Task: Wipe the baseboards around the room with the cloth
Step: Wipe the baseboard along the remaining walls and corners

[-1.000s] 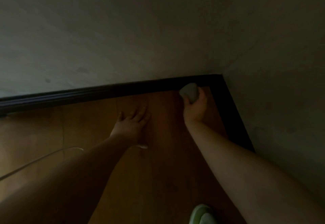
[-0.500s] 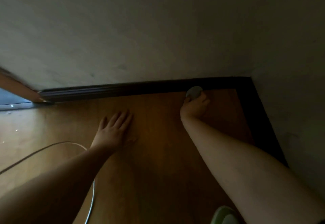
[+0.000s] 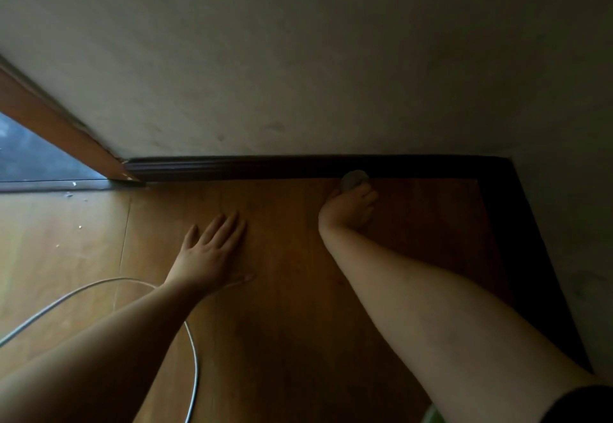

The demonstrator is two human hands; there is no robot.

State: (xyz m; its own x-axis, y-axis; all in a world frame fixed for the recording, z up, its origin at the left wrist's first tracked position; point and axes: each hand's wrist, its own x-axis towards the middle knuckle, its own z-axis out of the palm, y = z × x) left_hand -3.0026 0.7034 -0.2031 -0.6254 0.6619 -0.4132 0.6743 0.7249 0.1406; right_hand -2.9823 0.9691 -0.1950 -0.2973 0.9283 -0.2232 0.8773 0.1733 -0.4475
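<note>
Here the right hand (image 3: 350, 208) grips the cloth (image 3: 354, 179) against the baseboard (image 3: 252, 168); left hand (image 3: 207, 255) flat, fingers spread.

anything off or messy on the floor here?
A thin white cable loops loose across the wooden floor, passing under the left forearm. Small pale specks lie scattered by the doorway threshold. Nothing looks damaged.

The right hand (image 3: 350, 207) now presses the cloth (image 3: 354, 179) farther left along the baseboard (image 3: 252, 167), away from the corner; the left hand (image 3: 209, 253) sits farther left on the floor (image 3: 285, 290).
</note>
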